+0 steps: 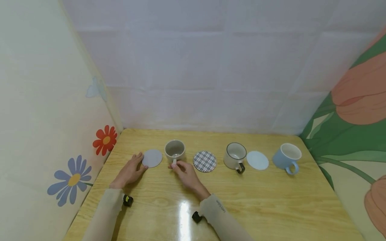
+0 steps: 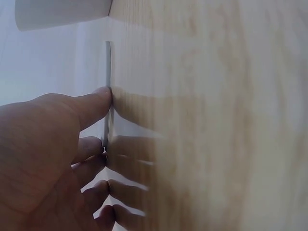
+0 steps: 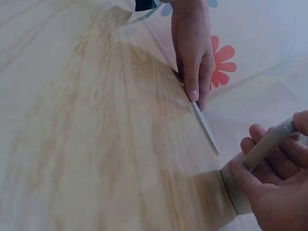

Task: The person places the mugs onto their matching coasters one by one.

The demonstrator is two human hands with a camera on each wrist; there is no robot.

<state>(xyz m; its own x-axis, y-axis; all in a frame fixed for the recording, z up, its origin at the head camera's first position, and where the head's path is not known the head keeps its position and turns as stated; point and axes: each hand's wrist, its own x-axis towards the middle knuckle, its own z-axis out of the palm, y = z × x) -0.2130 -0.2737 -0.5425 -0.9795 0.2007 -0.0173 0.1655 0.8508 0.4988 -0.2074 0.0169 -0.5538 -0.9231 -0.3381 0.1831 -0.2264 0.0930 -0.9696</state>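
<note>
A plain light-grey round coaster point(image 1: 152, 158) lies flat on the table at the left of the row. My left hand point(image 1: 130, 170) holds its left rim, thumb at the near edge and forefinger farther round. Edge-on in the left wrist view, the coaster point(image 2: 108, 67) shows as a thin strip beside the thumb. Just right of it, a light-grey mug point(image 1: 175, 150) stands upright. My right hand point(image 1: 187, 174) pinches that mug's handle, which faces me. In the right wrist view the fingers partly cover the mug point(image 3: 236, 192).
Right of the held mug lie a plaid coaster point(image 1: 204, 161), a white mug with dark rim and handle point(image 1: 233, 157), a pale round coaster point(image 1: 257, 160) and a blue mug point(image 1: 283, 159). A white wall covering point(image 1: 196, 67) borders the wooden table point(image 1: 271, 207).
</note>
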